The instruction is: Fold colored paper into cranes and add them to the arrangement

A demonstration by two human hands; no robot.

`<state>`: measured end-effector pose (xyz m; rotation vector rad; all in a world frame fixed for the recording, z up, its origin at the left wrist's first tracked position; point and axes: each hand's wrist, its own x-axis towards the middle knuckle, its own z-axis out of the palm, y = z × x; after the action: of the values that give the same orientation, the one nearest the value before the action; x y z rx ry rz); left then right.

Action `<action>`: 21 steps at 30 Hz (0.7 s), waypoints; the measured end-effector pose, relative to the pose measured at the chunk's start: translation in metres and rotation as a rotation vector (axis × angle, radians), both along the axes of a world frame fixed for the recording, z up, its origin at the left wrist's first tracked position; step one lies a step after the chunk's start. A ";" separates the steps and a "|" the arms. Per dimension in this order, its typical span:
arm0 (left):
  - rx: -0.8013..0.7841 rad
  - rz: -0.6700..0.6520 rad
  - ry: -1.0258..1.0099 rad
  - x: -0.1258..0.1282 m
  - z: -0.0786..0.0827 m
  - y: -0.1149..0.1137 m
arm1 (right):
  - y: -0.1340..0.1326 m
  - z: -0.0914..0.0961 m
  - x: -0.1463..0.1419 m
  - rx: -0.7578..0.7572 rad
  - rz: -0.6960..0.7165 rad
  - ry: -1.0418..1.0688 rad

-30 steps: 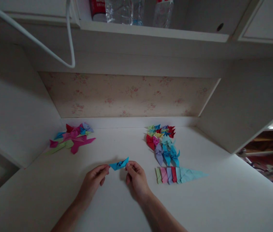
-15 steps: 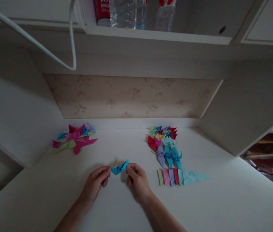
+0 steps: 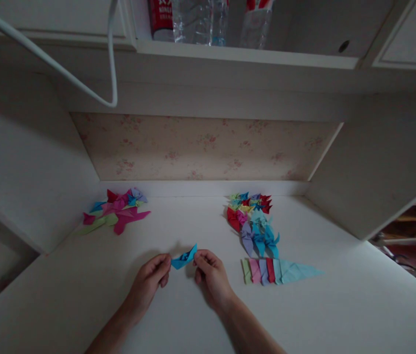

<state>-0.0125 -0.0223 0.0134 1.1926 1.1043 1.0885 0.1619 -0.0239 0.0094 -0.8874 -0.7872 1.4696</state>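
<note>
While my left hand (image 3: 153,273), fingers curled, pinches one tip of the blue boat-shaped origami (image 3: 183,259), my right hand (image 3: 211,274), also curled, pinches the other tip, with overlapping folded papers (image 3: 282,272) to this hand's right

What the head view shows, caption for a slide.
Left hand and right hand pinch a folded blue paper; paper pile behind left, folded figures behind right.

blue folded paper (image 3: 183,258): tilted more steeply | shelf bottles (image 3: 193,22): lower, further right in view
</note>
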 end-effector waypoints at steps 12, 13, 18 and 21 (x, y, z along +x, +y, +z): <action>-0.030 0.033 -0.109 0.004 0.006 -0.002 | 0.001 -0.006 0.003 -0.027 0.001 0.130; -0.028 0.034 -0.117 0.004 0.006 -0.001 | 0.001 -0.006 0.004 -0.027 -0.005 0.136; 0.010 0.019 -0.089 0.004 0.005 -0.001 | 0.002 -0.005 0.004 -0.008 -0.001 0.136; 0.051 0.015 0.022 0.003 0.005 -0.001 | 0.002 -0.006 0.002 -0.001 0.016 0.095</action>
<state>-0.0091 -0.0236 0.0182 1.2408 1.1099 1.1227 0.1643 -0.0223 0.0039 -0.8076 -0.7245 1.5147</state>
